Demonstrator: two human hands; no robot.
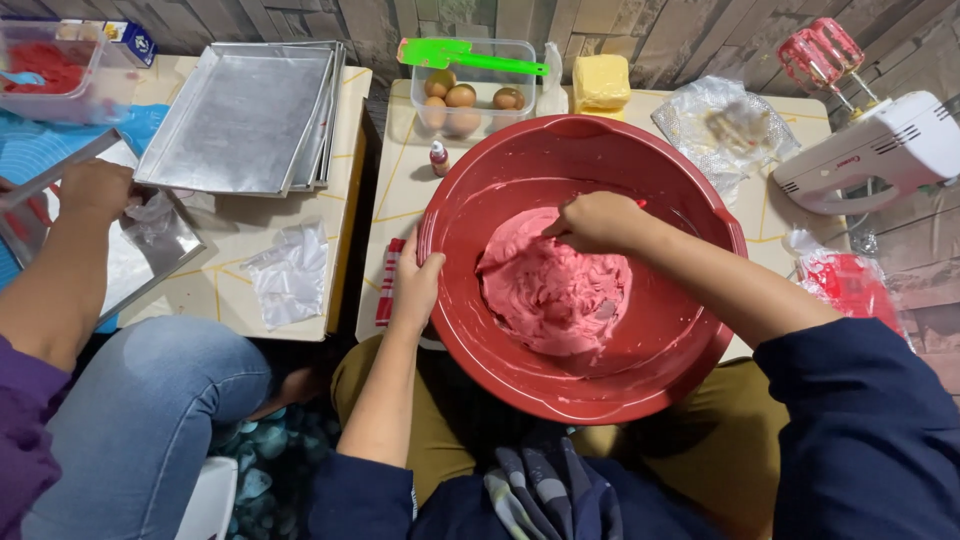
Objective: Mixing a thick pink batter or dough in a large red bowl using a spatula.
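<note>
A mound of pink batter (553, 285) sits in the bottom of a big red mixing bowl (700, 340), which overhangs the near edge of the small worktop (395, 215) and rests partly over the person's lap. The right hand (597, 221) is down inside the bowl just above the batter, its fingers (560, 228) curled together on a thin red-tipped tool (639, 203) that is mostly hidden by the hand. The left hand (417, 287) steadies the bowl from outside, fingers spread apart and pressed flat against the left rim.

Behind the bowl, at the far edge of the worktop, stands a clear tub of brown eggs (462, 97) with a green spatula (460, 55) laid across its top, a block of yellow butter (601, 82) just to its right, and a small dropper bottle (438, 157) just in front of the tub. A crumpled clear plastic bag (720, 125) lies toward the far right corner, beside a white hand mixer (880, 150) whose beaters are coated pink. Another plastic bag with red contents (850, 285) lies at the right edge.

On a second worktop to the left lie stacked metal baking trays (245, 115) and a scrap of clear plastic (290, 270). Another person's hand (95, 188) rests on a lined tray (150, 250) at its left edge.
</note>
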